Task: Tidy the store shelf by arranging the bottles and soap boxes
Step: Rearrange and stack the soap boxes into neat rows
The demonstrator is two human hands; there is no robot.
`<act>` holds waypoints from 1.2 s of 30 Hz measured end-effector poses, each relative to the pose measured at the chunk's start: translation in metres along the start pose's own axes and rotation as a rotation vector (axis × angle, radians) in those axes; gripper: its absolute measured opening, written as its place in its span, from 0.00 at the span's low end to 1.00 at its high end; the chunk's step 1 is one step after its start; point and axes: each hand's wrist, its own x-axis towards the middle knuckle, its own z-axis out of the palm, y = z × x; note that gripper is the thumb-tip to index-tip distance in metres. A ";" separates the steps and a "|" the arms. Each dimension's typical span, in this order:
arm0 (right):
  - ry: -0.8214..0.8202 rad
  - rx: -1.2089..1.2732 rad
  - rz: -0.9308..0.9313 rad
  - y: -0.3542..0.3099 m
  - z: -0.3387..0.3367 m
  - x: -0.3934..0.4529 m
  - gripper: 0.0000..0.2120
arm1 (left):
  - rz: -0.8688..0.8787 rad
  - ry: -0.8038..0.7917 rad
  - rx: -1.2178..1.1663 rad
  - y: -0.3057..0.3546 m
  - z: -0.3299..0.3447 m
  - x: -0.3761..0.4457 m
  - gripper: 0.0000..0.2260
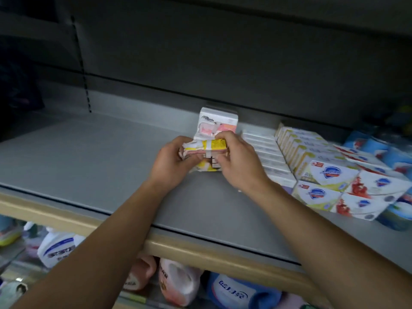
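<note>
both hands, left (171,161) and right (236,161), clasp the taped pink-and-yellow cardboard soap-box bundle (211,150) by its ends; it looks light, stiff and crushable.

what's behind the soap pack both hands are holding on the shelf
Right behind the taped soap pack stands an upright white and pink box; its lower part is hidden by the pack and the hands.

grey shelf (89,157), dark back panel (223,52)

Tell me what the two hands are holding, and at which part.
Both hold one taped soap pack on the shelf: left hand grips its left end, right hand its right end, fingers curled over the top.
</note>
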 end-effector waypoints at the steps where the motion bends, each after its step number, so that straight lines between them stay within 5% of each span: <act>1: -0.015 0.044 0.000 0.000 -0.007 -0.009 0.25 | -0.024 -0.024 -0.061 0.003 -0.001 -0.003 0.09; 4: -0.110 0.136 -0.059 0.002 -0.030 -0.038 0.39 | -0.171 -0.086 -0.284 0.022 0.003 -0.016 0.04; 10: -0.107 0.197 0.023 0.018 -0.065 -0.101 0.37 | -0.407 -0.252 -0.442 0.073 0.025 -0.066 0.08; 19: 0.059 0.230 0.129 0.046 -0.100 -0.198 0.41 | -0.169 -0.301 -0.180 0.136 0.086 -0.133 0.05; 27: 0.232 0.090 0.287 0.094 -0.190 -0.267 0.38 | -0.307 -0.500 -0.520 0.172 0.181 -0.150 0.06; 30: 0.362 0.034 0.371 0.123 -0.237 -0.291 0.33 | -0.232 -0.506 -0.289 0.169 0.229 -0.148 0.03; 36: 0.504 -0.263 0.577 0.191 -0.322 -0.306 0.32 | 0.214 -0.691 0.434 0.152 0.296 -0.149 0.21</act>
